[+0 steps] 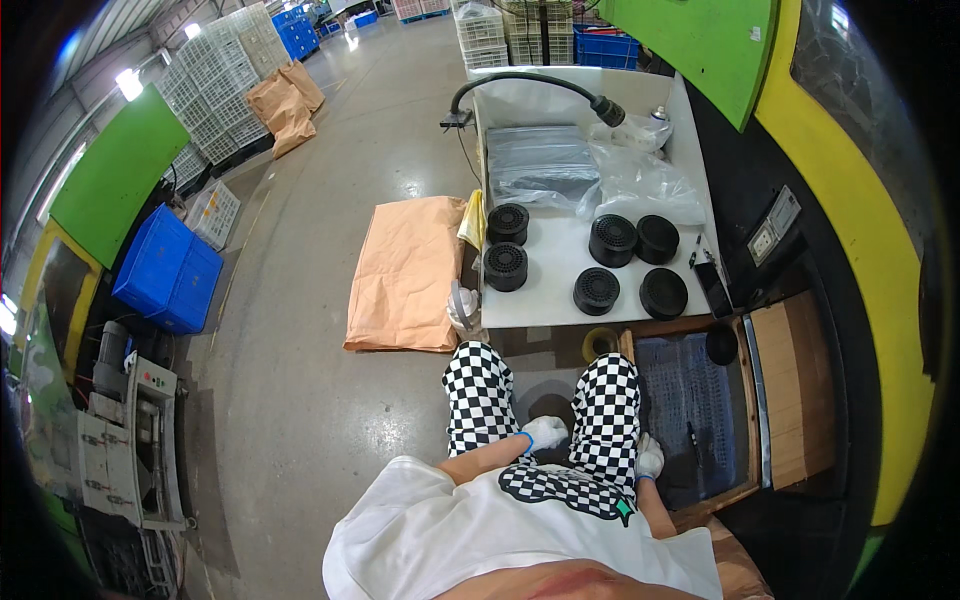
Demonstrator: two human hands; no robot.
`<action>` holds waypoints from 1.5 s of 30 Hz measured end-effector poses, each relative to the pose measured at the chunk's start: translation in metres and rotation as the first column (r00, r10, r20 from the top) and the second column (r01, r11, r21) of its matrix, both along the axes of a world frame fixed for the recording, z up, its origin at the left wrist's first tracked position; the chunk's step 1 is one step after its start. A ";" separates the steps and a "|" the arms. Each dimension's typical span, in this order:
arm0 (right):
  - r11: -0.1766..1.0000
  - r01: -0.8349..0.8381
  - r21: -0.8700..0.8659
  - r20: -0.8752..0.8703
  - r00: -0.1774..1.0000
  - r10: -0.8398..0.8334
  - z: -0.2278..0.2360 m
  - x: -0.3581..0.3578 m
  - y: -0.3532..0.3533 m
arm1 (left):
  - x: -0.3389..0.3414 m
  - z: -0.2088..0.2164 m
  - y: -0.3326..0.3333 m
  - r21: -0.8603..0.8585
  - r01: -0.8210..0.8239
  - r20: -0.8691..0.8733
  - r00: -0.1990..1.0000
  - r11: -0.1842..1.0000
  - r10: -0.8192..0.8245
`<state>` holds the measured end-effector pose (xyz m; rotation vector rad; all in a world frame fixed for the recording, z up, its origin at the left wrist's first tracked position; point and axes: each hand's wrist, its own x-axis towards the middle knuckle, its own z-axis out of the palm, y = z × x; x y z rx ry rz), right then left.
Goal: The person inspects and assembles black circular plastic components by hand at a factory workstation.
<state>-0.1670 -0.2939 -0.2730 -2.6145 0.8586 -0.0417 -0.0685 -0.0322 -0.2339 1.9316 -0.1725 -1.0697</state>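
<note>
My left hand [545,432], in a white glove with a blue cuff, lies between my thighs, its fingers curled inward with no object showing in them. Beside my right thigh is my right hand [649,458], also gloved, close to the rim of a wooden-framed box [630,349]; its fingers are mostly hidden. Inside that box a black round part [721,345] and a thin dark tool [694,440] lie on a bluish sheet. Several black round parts with ribbed or perforated tops, including one [597,291] near the front, stand on the white table [540,312] ahead. Neither hand touches them.
Grey plastic sleeves [540,160], clear bags [645,185] and a black gooseneck [530,78] occupy the table's back. A dark phone-like object [713,290] lies at its right edge. Brown paper sacks [408,275] lie left of it. Machine panels [850,200] flank the right.
</note>
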 end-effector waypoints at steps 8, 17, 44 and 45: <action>0.999 0.017 0.031 -0.078 0.997 -0.014 -0.001 0.002 -0.002 | 0.000 0.007 0.001 0.006 0.004 -0.003 1.000 1.000 -0.004; 0.999 0.011 0.030 -0.079 0.997 -0.008 0.009 0.003 0.003 | 0.000 0.008 0.002 0.025 0.024 -0.001 1.000 0.999 -0.024; 1.000 -0.003 -0.012 -0.074 0.997 0.002 0.011 0.004 0.004 | 0.000 0.023 0.000 0.059 0.004 -0.056 0.998 0.998 -0.001; 1.000 0.012 0.012 -0.106 0.994 -0.011 0.017 0.006 0.007 | 0.000 0.015 0.002 0.041 0.007 -0.044 0.999 0.999 -0.005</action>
